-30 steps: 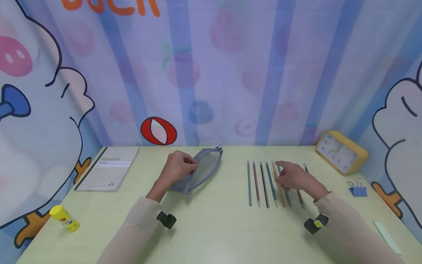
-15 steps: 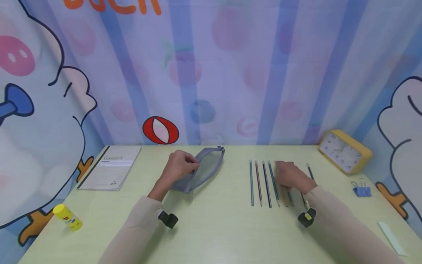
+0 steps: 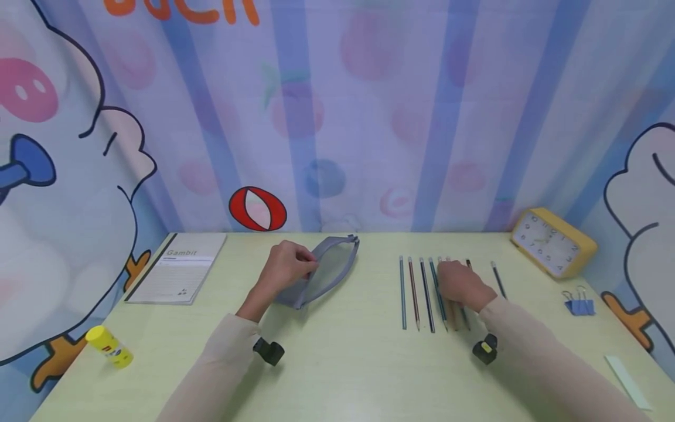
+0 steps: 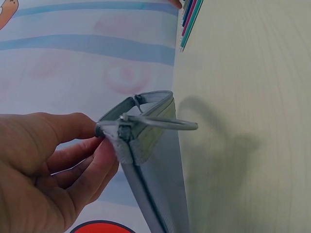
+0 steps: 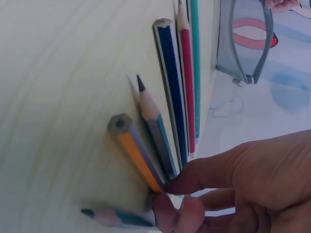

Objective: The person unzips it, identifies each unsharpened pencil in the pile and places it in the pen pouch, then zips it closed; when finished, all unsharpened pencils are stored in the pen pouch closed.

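My left hand (image 3: 285, 261) pinches the rim of a grey zip pencil case (image 4: 163, 184) between thumb and fingers; its mouth gapes toward the right. Over a row of pencils is my right hand (image 3: 464, 286), thumb and forefinger pinching the far end of an orange pencil (image 5: 137, 158) that lies along the table. Beside it on one side is a sharpened blue-and-grey pencil (image 5: 158, 131), on the other a sharpened teal pencil (image 5: 127, 218). Further along the row lie a dark blue pencil (image 5: 171, 80), a red pencil (image 5: 187, 85) and a turquoise pencil (image 5: 195, 68).
A lone dark pencil (image 3: 498, 279) lies right of the hand. Beyond are a yellow clock (image 3: 554, 242), a blue binder clip (image 3: 579, 306) and a pale green strip (image 3: 627, 382). On the left are a notebook (image 3: 176, 268) and a yellow glue stick (image 3: 109, 346). A printed curtain backs the table.
My right hand has turned and drawn its fingers together over the row, now pinching the orange pencil. The left hand and pencil case keep their places; the view has shifted slightly.
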`<state>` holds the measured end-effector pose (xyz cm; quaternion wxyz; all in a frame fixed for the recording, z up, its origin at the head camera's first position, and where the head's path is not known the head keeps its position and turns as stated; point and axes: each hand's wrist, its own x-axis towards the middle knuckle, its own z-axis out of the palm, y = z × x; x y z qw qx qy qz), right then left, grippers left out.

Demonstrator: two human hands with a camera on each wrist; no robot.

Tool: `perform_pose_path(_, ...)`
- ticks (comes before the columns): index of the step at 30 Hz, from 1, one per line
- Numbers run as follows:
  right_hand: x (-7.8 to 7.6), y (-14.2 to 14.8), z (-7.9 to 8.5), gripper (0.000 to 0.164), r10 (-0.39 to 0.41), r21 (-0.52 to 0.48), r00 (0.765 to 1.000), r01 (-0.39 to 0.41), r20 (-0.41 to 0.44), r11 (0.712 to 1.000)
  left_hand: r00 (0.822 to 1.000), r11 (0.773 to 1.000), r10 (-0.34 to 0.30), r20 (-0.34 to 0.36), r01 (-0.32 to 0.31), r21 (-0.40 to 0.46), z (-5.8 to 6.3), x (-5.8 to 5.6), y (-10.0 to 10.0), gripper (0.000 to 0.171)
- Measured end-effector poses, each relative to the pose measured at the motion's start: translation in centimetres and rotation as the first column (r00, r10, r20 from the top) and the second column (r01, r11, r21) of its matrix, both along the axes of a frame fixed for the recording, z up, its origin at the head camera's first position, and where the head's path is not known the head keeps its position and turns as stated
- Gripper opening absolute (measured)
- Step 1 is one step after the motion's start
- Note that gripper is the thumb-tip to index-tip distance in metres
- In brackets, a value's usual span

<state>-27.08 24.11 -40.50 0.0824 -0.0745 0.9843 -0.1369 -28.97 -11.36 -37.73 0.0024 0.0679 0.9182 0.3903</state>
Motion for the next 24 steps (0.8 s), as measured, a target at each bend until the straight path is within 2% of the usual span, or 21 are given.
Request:
perform_pose_path(8,0.1,-0.6,-0.3,0.020,0.031,0.097,0.997,-0.024,-0.077,0.995,1.000,1.000,0.004,-0.001,-0.004,-0.001,0.1,0.0,-0.1,0.011)
perform_pose_path(14,-0.1,-0.7,0.5,0.022,0.056,0.131,0.992,-0.040,-0.116,0.991,1.000,1.000,0.012,0.005,-0.012,0.010,0.0,0.0,-0.2,0.011)
perform_pose_path(16,-0.2,-0.6,1.1,0.019,0.046,0.094,0.991,-0.034,-0.127,0.995,1.000,1.000,0.014,0.002,-0.014,0.016,0.0,0.0,-0.2,0.011)
perform_pose_path(19,-0.1,-0.4,2.2,0.018,0.022,-0.006,0.995,-0.022,-0.097,1.000,1.000,1.000,0.011,-0.004,-0.011,0.017,-0.1,0.0,-0.3,0.011)
perform_pose_path(22,0.0,-0.5,3.3,0.042,0.018,-0.156,1.000,-0.019,-0.013,0.988,1.000,1.000,0.004,-0.007,-0.004,0.023,-0.1,-0.1,-0.2,0.011)
perform_pose_path(24,0.3,-0.8,4.0,0.059,0.034,-0.280,0.998,-0.018,0.054,0.960,1.000,1.000,-0.002,-0.011,0.002,0.027,-0.2,-0.1,-0.2,0.011)
